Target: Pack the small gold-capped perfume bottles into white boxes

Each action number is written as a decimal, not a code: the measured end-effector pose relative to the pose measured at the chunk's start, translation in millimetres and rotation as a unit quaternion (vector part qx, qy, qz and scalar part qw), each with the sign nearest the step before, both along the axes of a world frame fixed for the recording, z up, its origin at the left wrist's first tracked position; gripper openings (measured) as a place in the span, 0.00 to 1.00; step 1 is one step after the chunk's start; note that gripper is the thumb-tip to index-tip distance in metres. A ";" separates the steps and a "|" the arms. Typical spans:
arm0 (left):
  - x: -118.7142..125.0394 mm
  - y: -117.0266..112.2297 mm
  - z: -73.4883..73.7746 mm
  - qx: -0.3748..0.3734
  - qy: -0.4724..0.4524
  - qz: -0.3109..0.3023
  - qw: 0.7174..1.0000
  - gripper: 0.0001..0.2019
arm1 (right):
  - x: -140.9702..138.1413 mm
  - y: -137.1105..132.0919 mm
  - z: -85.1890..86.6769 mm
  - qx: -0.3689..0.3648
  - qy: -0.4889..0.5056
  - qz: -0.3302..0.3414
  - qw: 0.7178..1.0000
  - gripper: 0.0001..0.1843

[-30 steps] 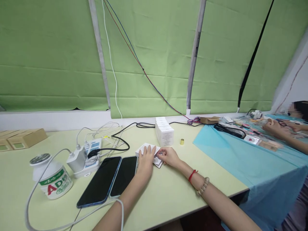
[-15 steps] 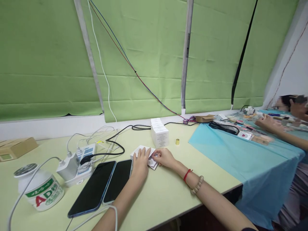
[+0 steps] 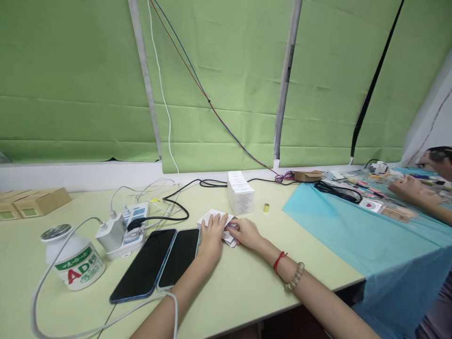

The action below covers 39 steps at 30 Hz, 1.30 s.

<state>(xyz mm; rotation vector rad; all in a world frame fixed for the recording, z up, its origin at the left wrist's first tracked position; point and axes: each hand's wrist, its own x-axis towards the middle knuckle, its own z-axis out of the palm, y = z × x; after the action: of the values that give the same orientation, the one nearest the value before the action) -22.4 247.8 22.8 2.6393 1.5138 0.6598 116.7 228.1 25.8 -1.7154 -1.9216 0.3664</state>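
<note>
Under my left hand lies a small stack of white folded papers on the table. That hand is spread flat, fingers stretched out over the sheets. At the right edge of the papers, my right hand is closed, its thumb and forefinger pinching a sheet. Some corners stick out below the fingertips, and the rest is hidden by my hands. Just behind stands a row of white printed boxes. To the right of the row sits a little gold cap.
Two dark phones lie left of my left forearm. Beyond them are a power strip with cables and a white bottle. Cardboard boxes stand at far left. On the right, another person's hand works over blue sheeting.
My view has turned slightly left, so the scene sits farther right. Both hands stay at the papers; my right fingers have shifted a little at their edge.
</note>
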 end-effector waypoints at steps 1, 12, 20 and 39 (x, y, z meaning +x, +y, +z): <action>-0.2 0.0 -1.0 0.003 -0.026 -0.010 1.000 0.29 | -1.5 1.3 -1.5 0.011 0.001 -0.021 1.000 0.13; 7.1 -7.3 0.5 -0.011 -0.103 -0.055 0.993 0.27 | -6.6 2.4 2.6 0.071 0.003 -0.187 0.980 0.08; 10.9 -6.7 1.3 0.017 -0.157 -0.080 0.984 0.15 | 3.6 5.3 3.1 0.062 -0.022 -0.095 0.993 0.09; 5.4 5.8 0.6 0.034 -0.161 -0.049 0.985 0.09 | 15.7 14.3 -2.5 0.067 -0.005 0.024 0.997 0.08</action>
<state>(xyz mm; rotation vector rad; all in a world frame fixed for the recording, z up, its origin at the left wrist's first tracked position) -17.0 253.6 23.4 2.4776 1.2852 1.0840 132.4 242.5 23.2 -1.5908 -1.9508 0.2407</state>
